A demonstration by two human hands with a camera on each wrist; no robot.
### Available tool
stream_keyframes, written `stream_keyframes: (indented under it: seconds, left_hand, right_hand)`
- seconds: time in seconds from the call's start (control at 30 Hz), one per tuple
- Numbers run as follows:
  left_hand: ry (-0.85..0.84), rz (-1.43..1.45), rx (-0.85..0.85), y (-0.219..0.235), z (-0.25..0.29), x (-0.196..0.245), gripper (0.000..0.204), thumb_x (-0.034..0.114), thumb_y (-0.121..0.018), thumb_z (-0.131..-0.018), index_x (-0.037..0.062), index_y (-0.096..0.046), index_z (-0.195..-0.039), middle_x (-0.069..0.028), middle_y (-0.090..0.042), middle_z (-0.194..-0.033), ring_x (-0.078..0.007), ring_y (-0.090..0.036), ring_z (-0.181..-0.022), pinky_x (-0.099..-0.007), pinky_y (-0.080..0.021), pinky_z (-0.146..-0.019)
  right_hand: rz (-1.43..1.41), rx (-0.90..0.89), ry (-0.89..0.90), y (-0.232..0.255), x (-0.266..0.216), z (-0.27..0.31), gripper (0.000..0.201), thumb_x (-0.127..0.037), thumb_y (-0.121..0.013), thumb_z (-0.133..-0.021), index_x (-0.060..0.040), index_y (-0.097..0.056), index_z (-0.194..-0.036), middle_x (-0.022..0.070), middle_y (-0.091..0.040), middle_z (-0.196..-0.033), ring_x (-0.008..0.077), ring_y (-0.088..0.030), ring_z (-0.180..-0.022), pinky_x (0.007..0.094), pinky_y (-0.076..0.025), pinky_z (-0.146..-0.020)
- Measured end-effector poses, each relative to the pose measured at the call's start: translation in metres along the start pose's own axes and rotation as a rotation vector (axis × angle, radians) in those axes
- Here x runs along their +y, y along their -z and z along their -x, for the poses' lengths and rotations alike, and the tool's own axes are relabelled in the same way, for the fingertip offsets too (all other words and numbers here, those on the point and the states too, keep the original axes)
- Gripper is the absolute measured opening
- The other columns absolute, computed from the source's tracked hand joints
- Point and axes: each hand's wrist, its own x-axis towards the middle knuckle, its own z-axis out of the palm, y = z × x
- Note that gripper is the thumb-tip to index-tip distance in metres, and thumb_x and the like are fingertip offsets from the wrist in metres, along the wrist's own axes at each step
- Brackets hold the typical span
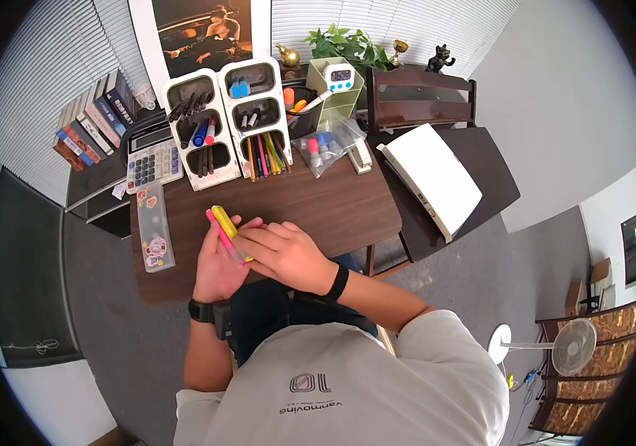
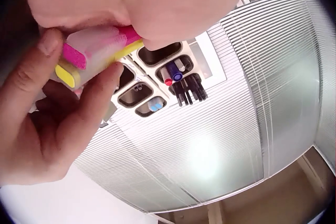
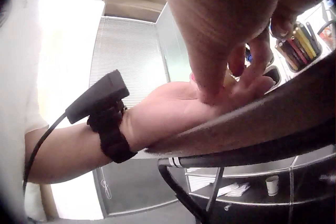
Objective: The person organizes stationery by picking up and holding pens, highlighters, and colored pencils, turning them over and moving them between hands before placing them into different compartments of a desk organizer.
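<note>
Left hand, palm up, grips pink-and-clear plastic highlighter and yellow plastic highlighter, side by side above near edge of brown wooden table. Right hand pinches their near ends, partly hiding them. Beyond: white pen-filled organizers; sticker-decorated translucent case left.

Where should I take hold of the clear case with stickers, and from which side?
I would grip the case at mid-length, from above, fingers on its two long edges. It lies flat on the desk and is much longer than wide, so its narrow width should suit the hand. The calculator sits close to its far end; better avoid that end.
</note>
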Motion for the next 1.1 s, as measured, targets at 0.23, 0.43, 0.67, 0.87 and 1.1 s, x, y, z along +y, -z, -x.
stream_keyframes:
  seconds: [0.23,0.43,0.67,0.87,1.1]
  left_hand:
    - [0.095,-0.105,-0.003,0.007,-0.003,0.006,0.048,0.044,-0.036,-0.115,0.0051,-0.064,-0.121,-0.0194,-0.069,-0.132,-0.0301,-0.066,-0.124,-0.0394,-0.053,-0.105]
    - [0.106,-0.057,-0.068,0.009,-0.006,0.001,0.056,0.049,-0.036,-0.114,0.0025,-0.062,-0.129,-0.0159,-0.071,-0.128,-0.0282,-0.066,-0.122,-0.0392,-0.05,-0.108]
    - [0.102,-0.128,-0.001,-0.001,-0.001,0.003,0.065,0.058,-0.035,-0.112,0.005,-0.059,-0.14,-0.0181,-0.073,-0.123,-0.0332,-0.067,-0.118,-0.0505,-0.05,-0.108]
    - [0.119,-0.207,0.044,-0.003,-0.001,0.004,0.059,0.053,-0.036,-0.113,0.0058,-0.06,-0.138,-0.0169,-0.073,-0.118,-0.0328,-0.067,-0.115,-0.0495,-0.051,-0.106]
    - [0.093,-0.167,0.023,-0.002,0.002,0.004,0.055,0.05,-0.037,-0.113,0.0052,-0.059,-0.138,-0.0163,-0.072,-0.117,-0.0315,-0.067,-0.115,-0.0482,-0.052,-0.106]
  right_hand:
    - [0.056,-0.047,0.347,0.008,0.012,-0.012,0.043,-0.016,-0.068,-0.087,-0.0161,-0.07,-0.13,0.0013,-0.066,-0.127,0.019,-0.064,-0.11,0.036,-0.053,-0.093]
    - [0.04,-0.164,0.394,0.017,0.024,-0.023,0.041,-0.019,-0.07,-0.088,-0.0139,-0.068,-0.128,0.0036,-0.065,-0.132,0.0228,-0.067,-0.111,0.0369,-0.057,-0.093]
    - [0.067,0.276,0.212,0.137,0.034,-0.091,0.035,-0.006,-0.079,-0.088,-0.002,-0.068,-0.122,0.0154,-0.073,-0.118,0.0341,-0.072,-0.106,0.0427,-0.059,-0.091]
    - [0.167,0.181,0.129,0.129,0.094,-0.137,0.036,-0.01,-0.073,-0.094,-0.0074,-0.065,-0.129,0.0126,-0.071,-0.118,0.0339,-0.069,-0.105,0.042,-0.058,-0.089]
    - [0.171,0.108,0.1,0.089,0.128,-0.165,0.039,-0.012,-0.074,-0.096,-0.0049,-0.063,-0.133,0.0157,-0.071,-0.12,0.0361,-0.069,-0.106,0.0423,-0.057,-0.089]
